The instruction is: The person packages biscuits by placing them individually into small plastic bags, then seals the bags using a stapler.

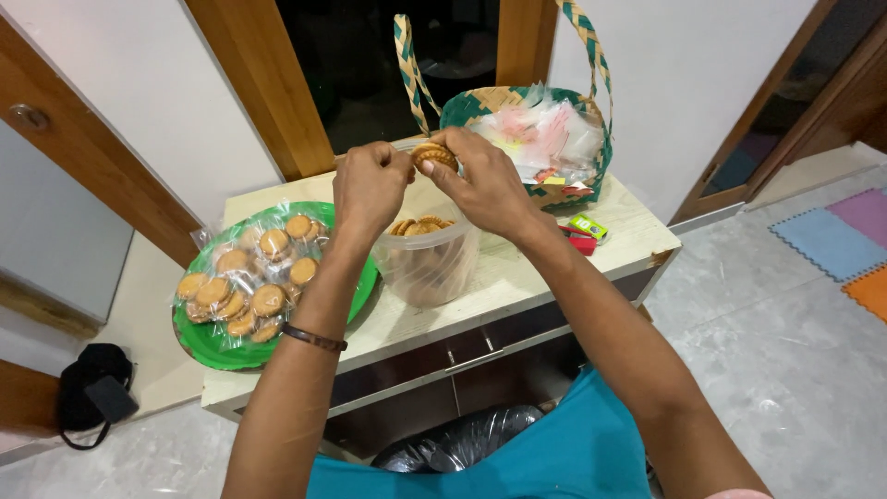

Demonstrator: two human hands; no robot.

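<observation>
Your right hand (pixel 485 185) and left hand (pixel 370 185) both pinch the small biscuit packet (pixel 434 155) between fingertips, held level directly above the clear plastic jar (pixel 430 263), right hand gripping nearer it.

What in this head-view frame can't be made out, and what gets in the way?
- Biscuits: whether wrapped, and their count; fingers of the left hand and right hand cover them.
- Jar: its mouth sits behind both hands; cloudy plastic blurs the contents.
- Basket: contents are crumpled clear bags, items unreadable.
- Small boxes: too small, partly behind the right wrist.
- Black bag under the table: cut off by the shirt.
</observation>
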